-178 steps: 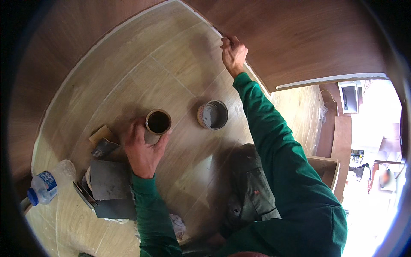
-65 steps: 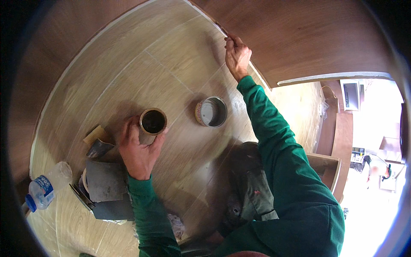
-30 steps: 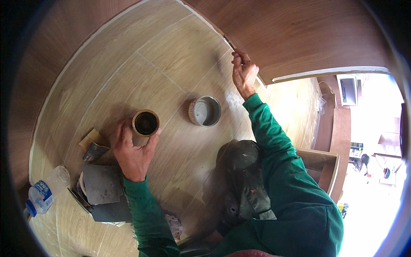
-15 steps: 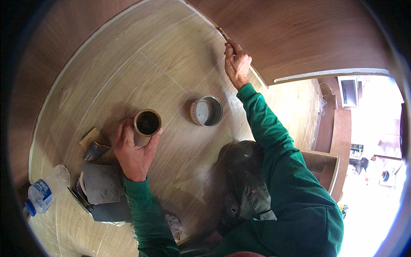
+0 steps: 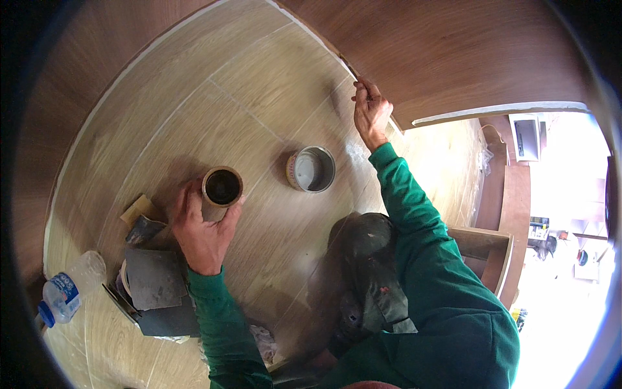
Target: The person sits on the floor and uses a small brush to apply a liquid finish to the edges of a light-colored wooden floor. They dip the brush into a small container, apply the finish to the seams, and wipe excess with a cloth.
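Observation:
My left hand [image 5: 202, 235] is wrapped round a small cylindrical pot [image 5: 222, 206] with dark contents, held upright above the floor. My right hand [image 5: 372, 111] grips a thin brush [image 5: 350, 67], its dark tip against the lower edge of the brown wood panel [image 5: 466, 58], where a white strip runs along the floor. Between my hands an open metal tin [image 5: 313, 170] stands on the floor; its inside looks pale grey. Left of my left hand lie a folded piece of sandpaper [image 5: 144, 228] and a tan piece [image 5: 141, 209].
A clear plastic bottle with a blue cap [image 5: 70, 290] lies at the left. Dark grey sheets [image 5: 154, 279] are stacked beside my left forearm. Another brown panel [image 5: 71, 84] bounds the floor [image 5: 253, 71] on the left. A wooden frame [image 5: 483, 249] stands at the right.
My right hand has moved right and toward me along the panel's lower edge, taking the brush with it. My left hand and the pot have hardly moved.

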A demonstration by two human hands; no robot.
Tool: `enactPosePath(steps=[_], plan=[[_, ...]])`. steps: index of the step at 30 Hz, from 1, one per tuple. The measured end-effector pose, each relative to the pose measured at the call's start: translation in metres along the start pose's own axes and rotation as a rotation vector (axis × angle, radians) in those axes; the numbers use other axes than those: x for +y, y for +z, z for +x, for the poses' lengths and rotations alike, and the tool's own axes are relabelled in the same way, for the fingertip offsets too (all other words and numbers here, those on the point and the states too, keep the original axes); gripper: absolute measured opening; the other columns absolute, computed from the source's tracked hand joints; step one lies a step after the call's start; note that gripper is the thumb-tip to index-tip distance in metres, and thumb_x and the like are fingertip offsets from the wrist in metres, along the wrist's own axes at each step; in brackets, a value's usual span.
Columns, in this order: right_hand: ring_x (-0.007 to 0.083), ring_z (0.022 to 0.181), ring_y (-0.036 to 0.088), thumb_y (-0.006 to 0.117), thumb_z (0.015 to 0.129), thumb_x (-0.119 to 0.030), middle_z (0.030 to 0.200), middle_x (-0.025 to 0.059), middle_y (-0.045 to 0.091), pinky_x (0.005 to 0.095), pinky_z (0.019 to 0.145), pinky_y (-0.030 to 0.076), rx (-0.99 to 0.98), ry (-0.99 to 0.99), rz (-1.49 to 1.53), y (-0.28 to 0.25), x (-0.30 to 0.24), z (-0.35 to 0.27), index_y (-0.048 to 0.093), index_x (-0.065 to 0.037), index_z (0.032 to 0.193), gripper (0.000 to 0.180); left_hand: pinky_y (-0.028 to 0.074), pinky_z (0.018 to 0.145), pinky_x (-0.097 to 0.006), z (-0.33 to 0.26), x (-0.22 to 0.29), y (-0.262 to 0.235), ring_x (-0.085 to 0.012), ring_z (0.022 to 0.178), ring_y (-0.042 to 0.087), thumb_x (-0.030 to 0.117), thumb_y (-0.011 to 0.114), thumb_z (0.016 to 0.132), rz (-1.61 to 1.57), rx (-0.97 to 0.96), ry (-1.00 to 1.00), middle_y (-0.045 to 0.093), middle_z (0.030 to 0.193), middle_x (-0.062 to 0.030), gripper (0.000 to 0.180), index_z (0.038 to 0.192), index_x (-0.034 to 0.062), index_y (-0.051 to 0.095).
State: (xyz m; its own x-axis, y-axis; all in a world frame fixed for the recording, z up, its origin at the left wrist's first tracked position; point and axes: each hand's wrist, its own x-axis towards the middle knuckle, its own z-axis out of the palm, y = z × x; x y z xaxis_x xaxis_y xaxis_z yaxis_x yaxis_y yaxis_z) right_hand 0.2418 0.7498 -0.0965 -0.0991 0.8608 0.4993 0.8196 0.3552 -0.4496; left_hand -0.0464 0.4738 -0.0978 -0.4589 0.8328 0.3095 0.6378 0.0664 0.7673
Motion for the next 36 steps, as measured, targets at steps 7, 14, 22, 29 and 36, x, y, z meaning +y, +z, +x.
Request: enactPosePath(steps=[7,14,22,29,36], plan=[[0.0200,0.080,0.077,0.054,0.103,-0.021,0.098,0.0132,0.077,0.0318,0.072,0.060,-0.041,0.040,-0.003,-0.020,0.006,-0.011,0.071,-0.001,0.117,0.030,0.055,0.084,-0.046,0.000,-0.001,0.001,-0.0373,0.102,0.067,0.027,0.091,0.070,-0.004,-0.012,-0.007,0.068,0.111,-0.0166,0.056,0.113,0.0002,0.067],[0.0199,0.078,0.077,0.054,0.104,-0.022,0.098,0.0120,0.077,0.0307,0.070,0.060,-0.045,0.069,-0.034,-0.035,0.006,-0.021,0.072,-0.001,0.116,0.030,0.055,0.085,-0.046,-0.001,-0.003,0.002,-0.0380,0.102,0.068,0.028,0.092,0.069,-0.047,-0.038,-0.053,0.068,0.112,-0.0179,0.058,0.113,-0.0003,0.066],[0.0182,0.076,0.076,0.054,0.104,-0.021,0.097,0.0125,0.077,0.0310,0.069,0.061,-0.033,0.060,0.020,-0.045,0.012,-0.032,0.071,0.001,0.116,0.030,0.056,0.087,-0.047,-0.004,-0.008,0.002,-0.0371,0.104,0.068,0.030,0.092,0.070,0.006,-0.037,-0.032,0.067,0.114,-0.0178,0.059,0.114,-0.0006,0.066],[0.0226,0.077,0.074,0.057,0.101,-0.019,0.090,0.0154,0.075,0.0346,0.072,0.059,0.009,0.037,-0.028,-0.049,0.026,-0.036,0.072,-0.001,0.111,0.026,0.056,0.087,-0.047,-0.003,-0.009,0.004,-0.0366,0.105,0.067,0.030,0.092,0.070,-0.040,-0.042,-0.042,0.067,0.115,-0.0179,0.059,0.113,-0.0012,0.067],[0.0325,0.082,0.074,0.059,0.099,-0.018,0.089,0.0205,0.074,0.0410,0.075,0.056,0.003,-0.063,-0.028,-0.035,-0.001,-0.024,0.073,-0.002,0.108,0.023,0.055,0.086,-0.047,-0.003,-0.008,0.002,-0.0372,0.103,0.067,0.030,0.092,0.069,-0.022,-0.008,-0.004,0.067,0.113,-0.0183,0.059,0.112,-0.0011,0.066]])
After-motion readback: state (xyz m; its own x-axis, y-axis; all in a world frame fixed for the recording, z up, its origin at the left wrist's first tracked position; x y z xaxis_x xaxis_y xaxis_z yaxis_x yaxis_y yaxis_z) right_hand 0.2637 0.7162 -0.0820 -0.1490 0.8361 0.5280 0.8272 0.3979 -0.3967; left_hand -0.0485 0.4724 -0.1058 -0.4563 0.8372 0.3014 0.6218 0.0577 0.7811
